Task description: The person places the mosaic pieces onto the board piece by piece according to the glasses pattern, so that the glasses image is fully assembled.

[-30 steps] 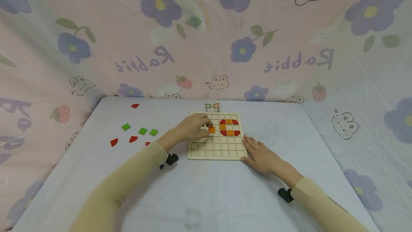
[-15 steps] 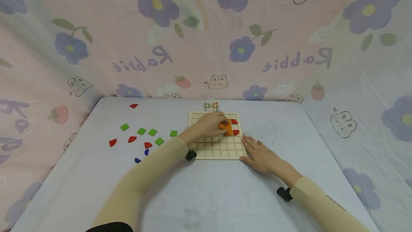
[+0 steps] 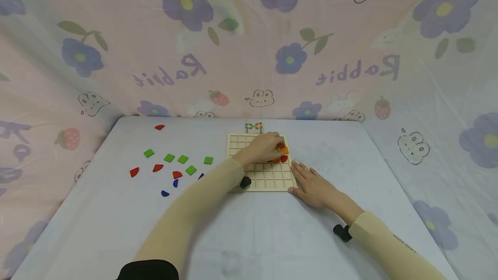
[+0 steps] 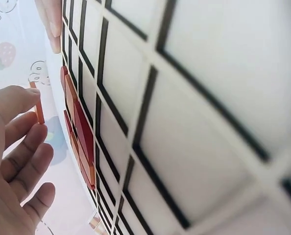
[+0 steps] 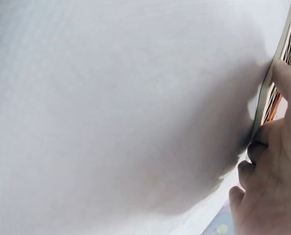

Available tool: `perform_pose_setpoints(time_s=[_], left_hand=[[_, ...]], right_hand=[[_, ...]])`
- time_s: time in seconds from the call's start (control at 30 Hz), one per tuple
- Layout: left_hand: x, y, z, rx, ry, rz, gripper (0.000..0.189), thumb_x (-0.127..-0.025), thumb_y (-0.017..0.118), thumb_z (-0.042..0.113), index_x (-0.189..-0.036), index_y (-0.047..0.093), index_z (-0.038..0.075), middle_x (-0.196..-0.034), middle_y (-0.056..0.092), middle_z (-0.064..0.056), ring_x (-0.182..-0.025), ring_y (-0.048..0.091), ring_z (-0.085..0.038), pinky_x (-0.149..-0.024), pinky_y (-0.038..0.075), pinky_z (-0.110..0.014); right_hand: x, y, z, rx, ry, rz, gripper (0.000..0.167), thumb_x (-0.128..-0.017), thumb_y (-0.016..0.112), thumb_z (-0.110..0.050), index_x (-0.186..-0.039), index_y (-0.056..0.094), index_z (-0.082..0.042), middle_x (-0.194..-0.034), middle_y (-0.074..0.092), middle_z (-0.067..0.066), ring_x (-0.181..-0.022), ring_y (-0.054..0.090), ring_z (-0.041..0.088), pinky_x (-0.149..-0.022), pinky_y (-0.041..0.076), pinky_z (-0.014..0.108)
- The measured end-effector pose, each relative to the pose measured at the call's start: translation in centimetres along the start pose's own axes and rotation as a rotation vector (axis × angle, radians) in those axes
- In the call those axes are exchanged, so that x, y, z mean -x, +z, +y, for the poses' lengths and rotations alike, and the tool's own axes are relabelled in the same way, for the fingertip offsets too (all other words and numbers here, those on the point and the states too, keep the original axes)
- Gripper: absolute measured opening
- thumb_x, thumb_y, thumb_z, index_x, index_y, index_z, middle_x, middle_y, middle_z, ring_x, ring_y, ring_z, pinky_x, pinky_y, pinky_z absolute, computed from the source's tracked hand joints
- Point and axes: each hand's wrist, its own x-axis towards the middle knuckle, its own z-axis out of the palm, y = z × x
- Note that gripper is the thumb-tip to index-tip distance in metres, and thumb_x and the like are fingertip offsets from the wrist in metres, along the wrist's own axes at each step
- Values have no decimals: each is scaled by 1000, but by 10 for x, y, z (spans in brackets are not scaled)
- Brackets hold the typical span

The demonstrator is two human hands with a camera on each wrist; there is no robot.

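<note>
My left hand (image 3: 265, 147) pinches a small orange square tile (image 3: 284, 150) between thumb and fingers, over the right part of a wooden grid board (image 3: 268, 183). In the left wrist view the orange tile (image 4: 39, 108) stands on edge, apart from the board, with the other fingers loosely bent. Red and orange pieces sit in the grid beneath, such as a red quarter-circle piece (image 3: 284, 158); my hand hides most of them in the head view. My right hand (image 3: 316, 186) lies with fingers extended along the board's right edge, thumb at the near corner.
Left of the board lie several green square tiles (image 3: 183, 159), several red quarter-circle pieces (image 3: 157, 167) and blue half-round pieces (image 3: 165, 193). A small patterned card (image 3: 253, 127) lies behind the board. A printed cloth (image 3: 233, 55) hangs behind the white table (image 3: 272, 237).
My left hand has carried the orange tile rightward across the board, above the red and orange pieces. My right hand has kept its place at the board's edge.
</note>
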Motion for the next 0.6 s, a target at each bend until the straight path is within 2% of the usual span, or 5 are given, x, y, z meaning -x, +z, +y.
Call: perform_pose_setpoints(time_s=[0.2, 0.4, 0.6], left_hand=[[-7, 2, 2, -10, -29, -47, 36, -102, 67, 41, -126, 72, 15, -116, 66, 0, -101, 64, -14, -87, 55, -29], [-9, 5, 0, -46, -46, -90, 36, -103, 66, 41, -127, 71, 15, -116, 66, -1, -99, 63, -15, -83, 55, -29], [-9, 5, -1, -21, -63, -101, 34, -102, 67, 39, -127, 72, 16, -117, 66, 0, -100, 63, -13, -86, 55, -30]], right_hand=[[1, -1, -1, 9, 0, -2, 79, -109, 49, -49, -163, 23, 3, -171, 17, 19, -156, 19, 41, -122, 21, 63], [1, 0, -1, 2, 5, 3, 78, -109, 49, -47, -162, 24, 3, -171, 18, 20, -156, 19, 42, -122, 21, 63], [1, 1, 0, 1, 9, 4, 78, -109, 49, -47, -162, 24, 3, -171, 18, 20, -156, 19, 42, -122, 20, 64]])
